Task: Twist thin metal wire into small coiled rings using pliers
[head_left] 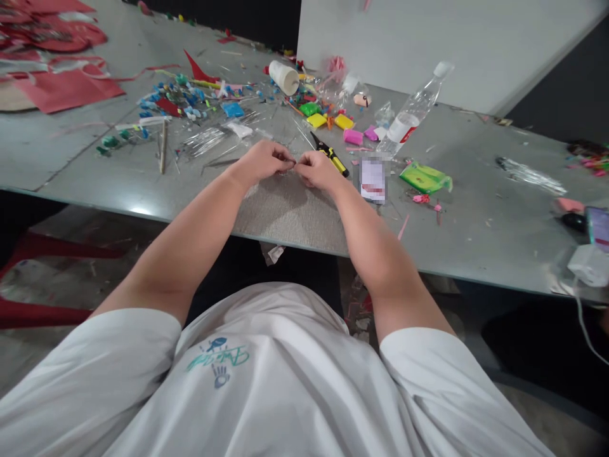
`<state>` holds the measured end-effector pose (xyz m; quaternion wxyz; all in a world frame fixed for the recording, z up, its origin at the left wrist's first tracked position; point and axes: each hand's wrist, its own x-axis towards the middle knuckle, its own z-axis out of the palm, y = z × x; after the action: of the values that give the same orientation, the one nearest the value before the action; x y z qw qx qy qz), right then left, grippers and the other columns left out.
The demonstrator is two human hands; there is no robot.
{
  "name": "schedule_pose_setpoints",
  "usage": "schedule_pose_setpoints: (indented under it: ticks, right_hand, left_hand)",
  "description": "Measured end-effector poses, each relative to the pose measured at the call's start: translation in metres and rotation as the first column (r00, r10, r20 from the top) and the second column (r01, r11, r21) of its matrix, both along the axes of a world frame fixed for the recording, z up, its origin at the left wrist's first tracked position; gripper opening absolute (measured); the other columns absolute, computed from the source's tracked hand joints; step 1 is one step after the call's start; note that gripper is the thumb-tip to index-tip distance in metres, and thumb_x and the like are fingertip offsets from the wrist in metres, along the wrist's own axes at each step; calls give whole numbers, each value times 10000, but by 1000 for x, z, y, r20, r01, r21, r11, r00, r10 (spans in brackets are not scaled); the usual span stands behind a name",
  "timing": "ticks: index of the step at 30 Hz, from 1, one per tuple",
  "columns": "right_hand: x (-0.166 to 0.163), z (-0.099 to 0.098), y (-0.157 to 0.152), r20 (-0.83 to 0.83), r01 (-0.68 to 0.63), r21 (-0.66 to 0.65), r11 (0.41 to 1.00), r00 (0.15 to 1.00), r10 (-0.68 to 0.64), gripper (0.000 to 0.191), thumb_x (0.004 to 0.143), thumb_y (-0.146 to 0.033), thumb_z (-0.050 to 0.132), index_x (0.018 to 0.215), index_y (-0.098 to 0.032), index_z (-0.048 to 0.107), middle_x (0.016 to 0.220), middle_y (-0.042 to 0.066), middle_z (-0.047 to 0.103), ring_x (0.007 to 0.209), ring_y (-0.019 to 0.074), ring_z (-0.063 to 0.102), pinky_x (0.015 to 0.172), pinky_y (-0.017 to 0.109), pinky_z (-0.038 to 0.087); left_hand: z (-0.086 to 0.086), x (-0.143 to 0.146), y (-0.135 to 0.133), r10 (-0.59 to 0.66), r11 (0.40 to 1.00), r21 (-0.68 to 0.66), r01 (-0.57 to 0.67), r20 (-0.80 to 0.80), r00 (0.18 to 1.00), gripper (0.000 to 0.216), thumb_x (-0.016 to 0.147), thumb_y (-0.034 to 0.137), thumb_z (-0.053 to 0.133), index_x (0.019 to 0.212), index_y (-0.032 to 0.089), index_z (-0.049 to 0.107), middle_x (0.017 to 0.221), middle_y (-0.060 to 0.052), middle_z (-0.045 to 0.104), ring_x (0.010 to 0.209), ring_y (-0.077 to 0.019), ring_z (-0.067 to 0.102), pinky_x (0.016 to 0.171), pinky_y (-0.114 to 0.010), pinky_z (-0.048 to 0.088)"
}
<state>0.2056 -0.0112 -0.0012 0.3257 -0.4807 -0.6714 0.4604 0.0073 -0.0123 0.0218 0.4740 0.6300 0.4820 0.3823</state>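
Note:
My left hand (pixel 264 162) and my right hand (pixel 318 170) meet fingertip to fingertip over the grey table (pixel 476 222). Both are closed in a pinch on something tiny that I cannot make out. They hover above a grey mat (pixel 290 212) at the table's near edge. Black-and-yellow cutters (pixel 330 155) lie just beyond my right hand. A bundle of clear thin strips (pixel 204 141) lies to the left of my left hand.
Small blocks of coloured clay (pixel 333 120), a white roll (pixel 284 77) and a lying plastic bottle (pixel 409 114) sit behind the hands. A green packet (pixel 425 178) lies at right. Red paper (pixel 61 82) covers the far left. A phone (pixel 598 225) and white charger (pixel 590 263) rest at the right edge.

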Motion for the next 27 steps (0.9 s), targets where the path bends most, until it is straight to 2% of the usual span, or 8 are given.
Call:
schedule_pose_setpoints:
  ticks: [5,7,9,13,18,22,25,27]
  right_hand:
    - [-7,7,-1,-244,53,7,999,968,-50,372,1122,-488,779,908,-257,579,777,-36,661,647,112,626,571,226,481]
    - [-11,8,-2,-307,68,13,998,950,-61,305,1128,-478,774,989,-255,619,902,-13,739,743,120,703,626,226,548]
    - [-15,9,-4,-292,84,55,995,954,-65,234,1115,-429,797,1049,-260,650,944,-4,771,803,131,737,675,234,590]
    - [-18,10,-7,-174,117,162,980,981,-89,144,1136,-300,753,1036,-258,658,928,-5,773,774,125,710,689,240,586]
    - [-10,24,-18,80,115,230,966,987,-137,211,1140,-175,686,945,-229,626,876,-12,738,711,125,649,736,278,519]
    - [-7,43,-31,355,97,254,962,916,-186,273,1103,-165,716,863,-225,601,880,35,742,862,191,694,813,315,480]
    - [-7,54,-42,510,53,285,957,837,-198,227,1080,-139,703,876,-214,638,947,82,784,928,223,704,837,330,457]
    - [-6,58,-50,598,6,286,958,780,-183,190,1037,-81,684,892,-203,667,990,111,801,961,242,707,835,336,435]
  left_hand:
    - [5,1,-1,54,990,-138,-22,239,970,194,992,76,856,879,186,742,728,9,669,635,-104,641,668,-217,525]
    - [6,3,-1,81,983,-182,-23,322,943,212,1013,125,882,939,202,699,761,22,684,655,-103,681,688,-209,559]
    - [7,8,-2,110,977,-210,-34,363,925,247,1036,149,879,958,213,654,755,36,674,631,-96,681,668,-197,557]
    - [7,14,-6,154,960,-276,-47,381,912,282,1074,91,799,922,214,596,717,41,640,550,-79,628,597,-172,511]
    - [16,16,-20,199,917,-396,-47,353,914,263,1037,-40,689,916,187,629,772,-3,706,643,-108,720,669,-197,575]
    - [22,20,-32,185,910,-413,-45,305,934,243,1052,-13,676,880,157,693,848,-37,755,693,-127,748,807,-266,644]
    - [19,24,-40,123,919,-395,16,325,938,328,1173,163,609,865,153,721,859,-73,760,735,-167,757,841,-328,665]
    - [15,27,-45,44,925,-372,73,296,954,354,1187,221,632,855,149,733,861,-80,762,758,-178,759,842,-339,665]
